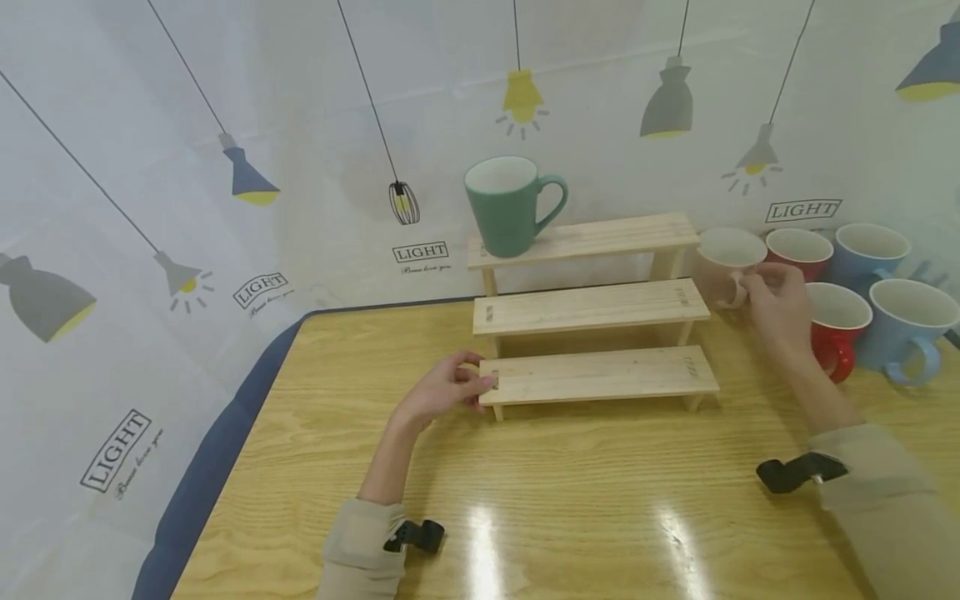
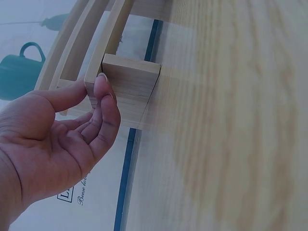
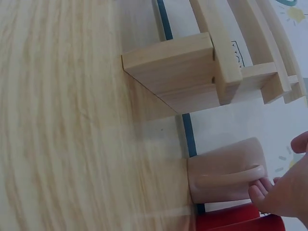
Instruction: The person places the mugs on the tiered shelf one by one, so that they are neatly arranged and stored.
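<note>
A three-tier wooden stand (image 1: 592, 379) is on the table, with a green mug (image 1: 504, 212) upright on the left of its top tier. My left hand (image 1: 442, 386) pinches the left end of the lowest tier, thumb on top and fingers curled beneath. To the right of the stand, a pale pink mug (image 3: 226, 168) stands on the table. At its handle is my right hand (image 1: 780, 308). The fingertips (image 3: 259, 190) are against or just beside the handle, and in the right wrist view the thumb is apart from it.
Two red mugs (image 1: 836, 308) and two light blue mugs (image 1: 911, 312) stand close together at the right, next to my right hand. A wall covering (image 1: 337, 150) printed with lamps is behind the wooden table (image 1: 562, 500). The table's dark edge runs along the left.
</note>
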The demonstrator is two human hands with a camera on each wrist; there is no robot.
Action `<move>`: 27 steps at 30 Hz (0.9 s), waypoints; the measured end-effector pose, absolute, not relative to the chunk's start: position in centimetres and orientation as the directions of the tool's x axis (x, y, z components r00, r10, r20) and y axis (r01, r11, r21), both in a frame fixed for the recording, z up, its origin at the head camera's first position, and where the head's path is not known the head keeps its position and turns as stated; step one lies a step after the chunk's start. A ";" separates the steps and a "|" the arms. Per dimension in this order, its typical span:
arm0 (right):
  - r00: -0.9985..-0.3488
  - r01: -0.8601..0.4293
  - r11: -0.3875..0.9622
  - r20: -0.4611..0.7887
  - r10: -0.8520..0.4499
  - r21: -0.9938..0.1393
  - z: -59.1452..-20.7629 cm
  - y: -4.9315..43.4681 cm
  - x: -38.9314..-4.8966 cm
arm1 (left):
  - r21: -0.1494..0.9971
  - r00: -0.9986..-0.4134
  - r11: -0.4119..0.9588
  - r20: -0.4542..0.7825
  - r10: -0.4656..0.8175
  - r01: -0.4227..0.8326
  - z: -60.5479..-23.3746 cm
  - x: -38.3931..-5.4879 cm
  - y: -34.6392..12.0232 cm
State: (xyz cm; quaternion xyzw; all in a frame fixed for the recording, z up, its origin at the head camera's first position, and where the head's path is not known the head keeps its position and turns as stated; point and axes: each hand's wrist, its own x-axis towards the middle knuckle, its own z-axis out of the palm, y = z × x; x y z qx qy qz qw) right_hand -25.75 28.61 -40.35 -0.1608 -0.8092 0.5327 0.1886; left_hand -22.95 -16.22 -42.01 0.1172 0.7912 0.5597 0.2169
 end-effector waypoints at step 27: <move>-0.790 0.079 0.127 0.015 0.613 -0.989 -43.6 28.0 -28.6 | 0.939 -0.873 0.341 -0.199 0.446 -0.040 -42.0 -22.9 -16.4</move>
